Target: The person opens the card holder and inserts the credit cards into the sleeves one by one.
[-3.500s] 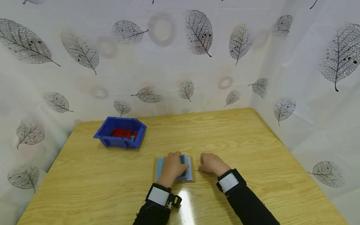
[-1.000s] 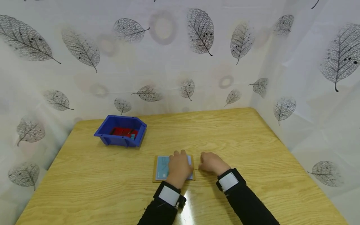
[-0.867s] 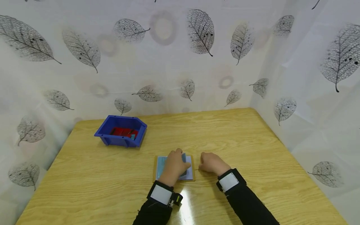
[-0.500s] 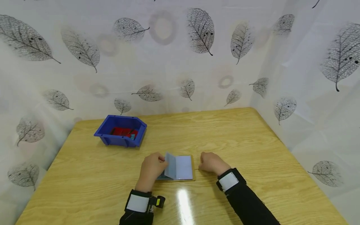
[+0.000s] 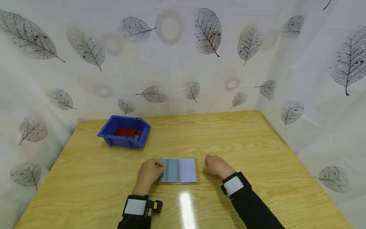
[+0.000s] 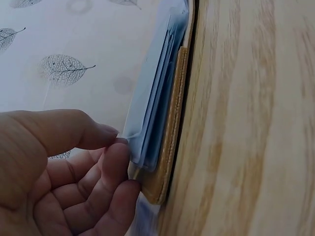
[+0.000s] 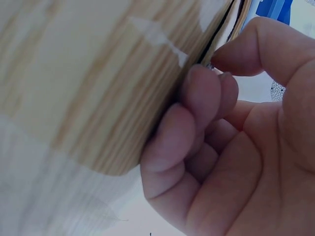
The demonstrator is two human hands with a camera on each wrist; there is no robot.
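A card holder with a tan cover lies spread open on the table, its pale right side bare. Clear bluish plastic sleeves are turned over to its left side. My left hand is at the left edge. In the left wrist view, thumb and forefinger pinch the outer corner of a plastic sleeve above the stitched cover. Just off the holder's right edge, my right hand rests with curled fingers. A thin strap runs to it, pinched at the thumb tip; the right wrist view mostly hides it.
A blue bin stands at the back left of the wooden table, with a red item and a small teal piece inside. A white leaf-print curtain hangs behind and along both sides.
My left hand has moved from the middle of the holder to its left edge, turning plastic sleeves over leftward and baring the pale right side. The right hand has kept its place.
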